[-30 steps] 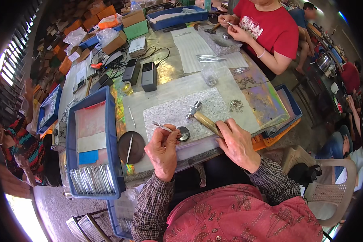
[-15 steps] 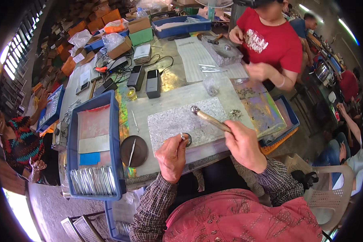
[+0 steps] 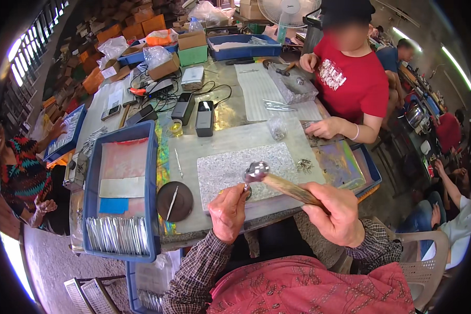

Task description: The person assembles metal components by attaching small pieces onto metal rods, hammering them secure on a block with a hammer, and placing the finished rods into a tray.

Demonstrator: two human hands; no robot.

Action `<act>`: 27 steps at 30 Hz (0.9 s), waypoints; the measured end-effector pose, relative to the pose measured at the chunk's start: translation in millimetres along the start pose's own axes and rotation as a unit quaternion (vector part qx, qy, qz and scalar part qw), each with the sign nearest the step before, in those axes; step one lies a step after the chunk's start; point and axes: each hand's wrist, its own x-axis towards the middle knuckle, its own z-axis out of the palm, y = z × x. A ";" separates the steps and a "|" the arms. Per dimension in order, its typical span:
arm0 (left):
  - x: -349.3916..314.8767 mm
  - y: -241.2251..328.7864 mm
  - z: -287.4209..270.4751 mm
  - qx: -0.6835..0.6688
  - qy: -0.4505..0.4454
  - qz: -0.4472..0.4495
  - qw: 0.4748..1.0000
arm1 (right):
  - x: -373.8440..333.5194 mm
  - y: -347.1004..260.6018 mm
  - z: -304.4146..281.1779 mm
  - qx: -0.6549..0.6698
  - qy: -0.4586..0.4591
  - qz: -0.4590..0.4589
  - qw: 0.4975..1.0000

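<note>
My right hand (image 3: 335,212) is wrapped round the wooden handle of a hammer (image 3: 293,189). Its shiny rounded metal head hangs just above the fingertips of my left hand (image 3: 227,209). Those fingers are pinched together on a small metal piece (image 3: 246,186), whose full shape is hidden. Behind them, a small dark round block is mostly covered by the hand. Beneath lies a speckled grey slab (image 3: 222,165) on the sheet-covered table. A heap of small metal bits (image 3: 304,166) is right of the slab, and a clear plastic bag (image 3: 277,127) sits behind it.
At left, a blue tray (image 3: 154,183) holds many thin silver rods (image 3: 118,235). Beside it, a dark round plate (image 3: 179,206) carries one slim rod. Black boxy devices (image 3: 204,119) and cables stand farther back. A co-worker in red (image 3: 353,78) sits at the far right corner.
The hammer head has come down and nearer to my left fingertips, with my right hand shifting right and lower. The co-worker's hand has lowered to the table. The view has tilted slightly.
</note>
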 end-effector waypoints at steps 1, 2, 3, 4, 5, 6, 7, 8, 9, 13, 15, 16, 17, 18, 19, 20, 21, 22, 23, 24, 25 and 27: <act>-0.6 -0.1 -0.4 -0.001 -0.003 -0.002 1.000 | -0.3 -0.9 -0.1 -0.001 -0.002 -0.001 1.000; -1.4 0.1 -0.2 -0.002 -0.006 -0.003 1.000 | -0.5 -1.8 0.2 0.003 0.007 -0.010 1.000; -2.4 0.8 0.4 -0.003 -0.004 -0.004 1.000 | -0.4 -2.3 -0.1 0.007 0.017 -0.019 1.000; -1.1 1.2 1.2 0.000 -0.001 0.002 1.000 | 1.2 -2.3 -1.1 -0.016 -0.003 -0.014 1.000; 0.3 1.5 2.2 0.002 0.001 0.008 1.000 | 1.7 -3.6 -3.6 -0.021 -0.002 -0.015 1.000; 1.6 0.7 3.8 -0.002 0.003 0.010 1.000 | 1.5 -6.2 -7.5 -0.018 0.002 -0.004 1.000; -1.2 -1.9 2.7 -0.011 0.007 0.010 1.000 | 2.7 -8.2 -9.2 -0.006 0.000 0.004 1.000; -3.6 -4.0 1.3 -0.020 0.012 0.009 1.000 | 8.3 -18.4 -18.0 -0.036 0.016 -0.015 0.999; -5.6 -5.2 -0.6 -0.015 0.018 0.005 1.000 | 6.2 -19.9 -18.0 -0.018 0.053 -0.009 0.998; -2.0 -0.7 0.3 -0.005 0.010 0.016 1.000 | 2.1 -14.8 -10.7 -0.068 -0.044 0.007 0.997; 0.1 0.2 0.9 0.005 0.001 0.013 1.000 | 2.2 -11.5 -4.1 -0.044 -0.070 0.029 0.996; -1.2 -1.1 0.3 0.000 0.004 0.014 1.000 | 3.1 -15.9 -7.7 -0.019 -0.050 0.037 0.998; -2.6 -1.9 -0.3 -0.005 0.006 0.015 1.000 | 3.5 -17.9 -9.7 0.006 -0.029 0.046 0.998; -4.3 -1.6 -0.7 -0.003 0.007 0.012 1.000 | 3.3 -15.3 -8.6 -0.012 0.000 0.006 1.000; -2.1 -2.0 -0.5 -0.004 0.009 0.015 1.000 | 3.4 -13.5 -7.6 -0.012 0.001 0.006 1.000; -0.4 -2.6 -0.5 -0.004 0.011 0.018 1.000 | 3.3 -12.1 -6.6 -0.017 -0.022 0.015 1.000; 0.4 -3.3 -0.7 -0.003 0.011 0.019 1.000 | 3.0 -11.1 -5.4 -0.021 -0.044 0.023 0.999; -1.4 -2.9 -0.5 -0.007 0.011 0.018 1.000 | 0.2 -11.9 -3.9 -0.016 -0.019 0.009 1.000; -2.8 -2.6 -0.2 -0.010 0.013 0.016 1.000 | 1.1 -12.6 -4.5 -0.015 -0.021 0.008 1.000; -2.7 -1.9 0.1 -0.009 0.014 0.015 1.000 | 2.8 -13.9 -6.1 -0.019 0.001 -0.012 1.000; -0.5 -1.1 0.4 -0.005 0.011 0.016 1.000 | 4.1 -15.1 -7.4 -0.026 0.026 -0.030 0.999; 1.1 0.2 0.8 -0.003 0.007 0.018 1.000 | 2.6 -13.4 -7.1 -0.031 -0.025 0.010 0.999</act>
